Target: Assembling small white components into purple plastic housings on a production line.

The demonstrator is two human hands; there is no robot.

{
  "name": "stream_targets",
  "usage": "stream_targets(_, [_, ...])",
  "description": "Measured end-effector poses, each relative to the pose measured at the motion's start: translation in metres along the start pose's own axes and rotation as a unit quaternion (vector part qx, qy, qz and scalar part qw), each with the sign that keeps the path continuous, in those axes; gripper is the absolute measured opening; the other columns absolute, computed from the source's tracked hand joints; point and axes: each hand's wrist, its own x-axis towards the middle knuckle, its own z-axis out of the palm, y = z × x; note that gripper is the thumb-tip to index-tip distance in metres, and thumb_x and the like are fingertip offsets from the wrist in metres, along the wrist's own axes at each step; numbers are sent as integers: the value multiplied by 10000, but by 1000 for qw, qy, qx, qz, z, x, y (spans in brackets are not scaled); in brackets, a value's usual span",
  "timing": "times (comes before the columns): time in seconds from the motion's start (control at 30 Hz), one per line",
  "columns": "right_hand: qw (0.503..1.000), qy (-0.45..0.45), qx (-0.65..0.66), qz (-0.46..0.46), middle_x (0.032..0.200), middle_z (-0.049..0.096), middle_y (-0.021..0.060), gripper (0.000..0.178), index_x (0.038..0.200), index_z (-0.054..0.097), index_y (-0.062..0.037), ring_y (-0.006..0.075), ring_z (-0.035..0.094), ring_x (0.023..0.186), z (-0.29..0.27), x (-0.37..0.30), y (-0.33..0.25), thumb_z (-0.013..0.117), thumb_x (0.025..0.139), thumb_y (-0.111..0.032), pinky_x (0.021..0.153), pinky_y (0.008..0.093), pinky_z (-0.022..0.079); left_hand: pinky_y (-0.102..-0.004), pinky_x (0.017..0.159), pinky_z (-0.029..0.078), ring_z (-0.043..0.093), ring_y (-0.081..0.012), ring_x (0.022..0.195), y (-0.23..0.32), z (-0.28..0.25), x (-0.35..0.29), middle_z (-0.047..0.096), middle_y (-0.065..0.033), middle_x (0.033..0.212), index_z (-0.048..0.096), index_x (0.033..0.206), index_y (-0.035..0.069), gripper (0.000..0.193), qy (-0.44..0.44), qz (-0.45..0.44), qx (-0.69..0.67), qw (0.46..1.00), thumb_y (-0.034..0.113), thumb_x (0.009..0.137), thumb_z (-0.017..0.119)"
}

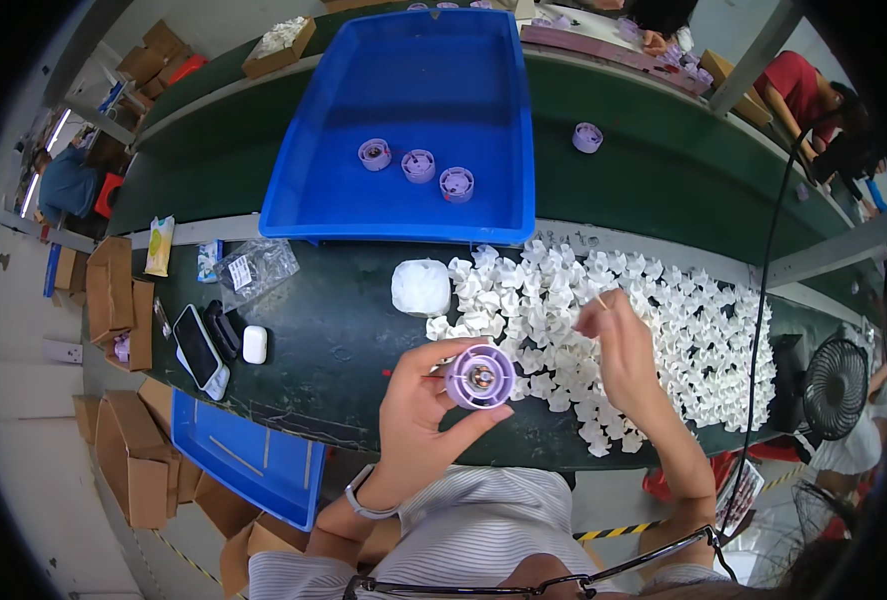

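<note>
In my left hand (428, 400) is a round purple plastic housing (480, 377), gripped by its sides between thumb and fingers. Its open face is turned up, showing spokes and a copper-coloured, metallic core, and a short red piece pokes out left of my fingers. My right hand (618, 345) is raised over many small white folded-looking pieces (693, 350), its fingertips pinched together. A thin pale stick-like thing (601, 300) shows at those fingertips, too small to name surely. Beyond my left hand sits a white rounded block (421, 287).
A large blue tray (403, 232) holds 3 purple housings (418, 166); another housing (587, 138) lies right of it. On the left are a phone (199, 345), a white case (254, 344) and a plastic bag (256, 272). A black fan (835, 388) stands right, near a hanging cable (766, 300).
</note>
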Motion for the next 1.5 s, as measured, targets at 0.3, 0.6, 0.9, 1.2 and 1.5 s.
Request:
stream_targets(0.3, [984,-99,-143,-25,876,519,162,365,982,425,12,313,518,789,16,10,3,702,752,-49,677,372,438,-288,898,494,575,-194,1052,-6,-18,-10,510,-165,1183,392,1196,-31,575,57,4,34,998,-118,719,700])
stream_targets(0.6, [980,-106,-166,-32,832,550,133,288,837,403,-23,296,530,792,24,20,8,681,759,-21,673,364,436,-316,916,470,547,-205,1080,-7,-14,-9,514,-167,1174,391,1208,-20,611,60,-1,20,998,-146,689,689])
stream_targets(0.9, [917,-113,369,102,1159,547,219,332,831,255,-95,207,546,1113,19,3,-30,518,857,106,841,289,485,-337,928,486,526,-237,1136,-17,-3,0,497,-197,1228,419,1199,-31,612,13,23,54,998,-135,677,721])
stream_targets(1.2, [915,-102,383,75,1120,535,218,377,847,277,-105,260,530,1144,18,-2,-41,569,804,129,918,354,469,-354,912,510,520,-250,1150,-18,7,2,490,-181,1229,467,1168,-22,592,12,68,96,993,-116,656,748])
stream_targets(1.5, [915,-112,386,40,1108,545,195,405,839,263,-104,216,519,1132,11,0,-45,612,803,99,924,330,450,-351,893,525,543,-254,1113,-19,9,3,501,-171,1183,482,1154,-8,601,4,99,91,991,-117,634,763])
